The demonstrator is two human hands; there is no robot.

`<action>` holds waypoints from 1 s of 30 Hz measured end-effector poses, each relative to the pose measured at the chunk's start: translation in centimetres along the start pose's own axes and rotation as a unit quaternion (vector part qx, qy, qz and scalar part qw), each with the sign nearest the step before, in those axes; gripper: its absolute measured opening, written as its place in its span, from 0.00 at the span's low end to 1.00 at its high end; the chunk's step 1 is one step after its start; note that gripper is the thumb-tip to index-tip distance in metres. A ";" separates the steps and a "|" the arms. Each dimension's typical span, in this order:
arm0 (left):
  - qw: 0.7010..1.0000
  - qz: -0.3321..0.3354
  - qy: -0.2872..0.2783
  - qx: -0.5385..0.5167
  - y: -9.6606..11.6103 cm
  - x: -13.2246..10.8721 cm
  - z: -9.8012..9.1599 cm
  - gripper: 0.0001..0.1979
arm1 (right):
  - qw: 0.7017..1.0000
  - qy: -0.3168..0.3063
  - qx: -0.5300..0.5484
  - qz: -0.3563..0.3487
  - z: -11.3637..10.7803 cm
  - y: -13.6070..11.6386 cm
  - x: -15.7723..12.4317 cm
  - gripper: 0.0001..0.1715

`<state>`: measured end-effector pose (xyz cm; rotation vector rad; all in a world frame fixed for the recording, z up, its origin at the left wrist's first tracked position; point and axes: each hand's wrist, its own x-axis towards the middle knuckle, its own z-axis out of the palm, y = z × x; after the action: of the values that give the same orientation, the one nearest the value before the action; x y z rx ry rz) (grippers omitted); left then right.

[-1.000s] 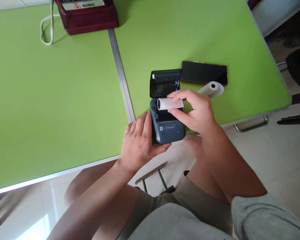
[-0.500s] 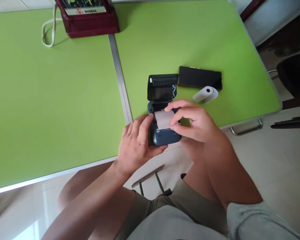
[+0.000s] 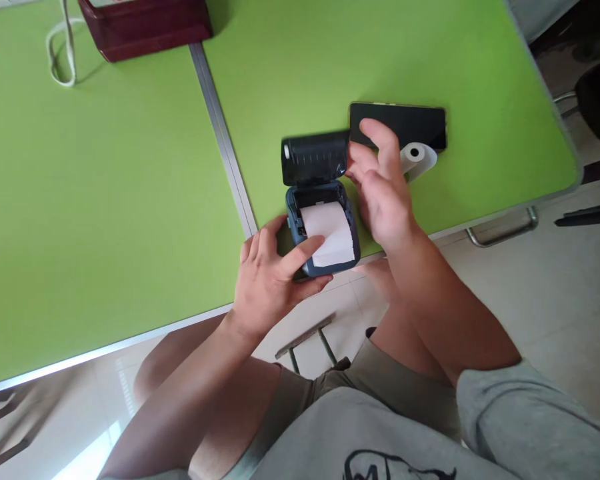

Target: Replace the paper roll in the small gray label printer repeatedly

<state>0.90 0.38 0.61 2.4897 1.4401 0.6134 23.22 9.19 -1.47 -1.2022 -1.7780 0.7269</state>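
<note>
A small dark blue printer point(image 3: 307, 265) sits at the table's front edge with its black lid point(image 3: 316, 160) swung up. White paper point(image 3: 336, 240) comes out of its compartment and lies over the front of the body. My left hand point(image 3: 270, 273) grips the printer's left side, one finger pressing on the paper. Beside the raised lid is my right hand point(image 3: 383, 180), its fingers apart and some of them at the lid's right edge. Behind that hand lies a black phone point(image 3: 420, 125), with a white paper roll point(image 3: 416, 157) against its near side.
On the green table point(image 3: 130, 200), a dark red object point(image 3: 150, 30) with a white cord point(image 3: 71, 60) stands at the back left. A metal strip point(image 3: 223, 133) crosses the tabletop. A metal handle point(image 3: 505, 233) juts from the front edge at right.
My right hand has let go of the paper and moved up to the lid. The paper now reaches further over the printer's front, and my left finger has come onto it. The view has shifted.
</note>
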 end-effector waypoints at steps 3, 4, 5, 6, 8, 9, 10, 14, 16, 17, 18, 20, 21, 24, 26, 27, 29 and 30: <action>1.000 0.002 0.001 0.001 0.0 0.0 0.0 0.27 | 0.998 0.034 0.036 0.033 -0.4 -0.6 -0.2 0.25; 1.000 0.003 0.001 0.000 0.0 0.0 0.0 0.27 | 0.998 0.034 0.033 0.044 -0.7 -0.7 -0.4 0.25; 1.000 0.005 0.002 -0.002 0.0 0.0 0.1 0.27 | 0.998 0.028 0.034 0.048 -0.9 -0.9 -0.6 0.26; 1.000 0.005 0.002 -0.004 0.0 0.0 0.1 0.27 | 0.998 0.015 0.041 0.045 -1.1 -1.0 -0.7 0.27; 1.000 -0.002 0.002 -0.007 0.0 0.0 0.2 0.28 | 0.997 -0.030 0.062 0.033 -1.4 -1.3 -0.9 0.29; 1.000 -0.008 0.001 -0.007 0.0 0.0 0.2 0.30 | 0.996 -0.054 0.069 0.024 -1.6 -1.5 -0.8 0.28; 1.000 -0.013 0.000 -0.006 0.1 0.0 0.3 0.32 | 0.994 -0.080 0.070 0.018 -1.7 -1.6 -0.7 0.27; 1.000 -0.020 0.001 0.007 0.1 0.1 0.3 0.40 | 0.983 -0.171 0.067 0.027 -2.6 -2.4 0.1 0.22; 1.000 -0.019 0.001 0.012 0.2 0.1 0.2 0.40 | 0.974 -0.207 0.076 0.044 -2.9 -2.6 0.4 0.23; 1.000 -0.019 -0.001 0.013 0.2 0.1 0.2 0.40 | 0.972 -0.218 0.078 0.050 -3.1 -2.6 0.5 0.23; 1.000 -0.020 -0.003 0.013 0.2 0.0 0.2 0.40 | 0.970 -0.223 0.078 0.052 -3.1 -2.5 0.6 0.24; 1.000 -0.023 -0.004 0.010 0.3 0.0 0.1 0.39 | 0.970 -0.224 0.074 0.057 -3.2 -2.3 0.7 0.25; 1.000 -0.022 -0.001 0.009 0.3 0.0 0.1 0.38 | 0.970 -0.223 0.071 0.063 -3.2 -2.2 0.8 0.26; 1.000 -0.015 0.012 0.016 0.3 0.1 0.2 0.37 | 0.969 -0.223 0.073 0.078 -3.1 -2.1 0.7 0.31; 0.999 -0.012 0.030 0.016 0.2 0.1 0.4 0.42 | 0.969 -0.225 0.076 0.070 -3.0 -2.2 0.6 0.33; 0.999 -0.014 0.038 0.016 0.2 0.2 0.4 0.45 | 0.970 -0.221 0.076 0.063 -2.8 -2.3 0.4 0.32; 0.999 -0.021 0.047 0.017 0.1 0.1 0.6 0.51 | 0.977 -0.193 0.074 0.053 -2.4 -2.5 0.0 0.29; 0.998 -0.027 0.044 0.020 0.1 0.1 0.7 0.52 | 0.982 -0.167 0.071 0.049 -2.1 -2.6 -0.3 0.27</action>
<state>1.31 0.45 0.02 2.4739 1.5599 0.6996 24.00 8.00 1.54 -1.1276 -1.9061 1.1487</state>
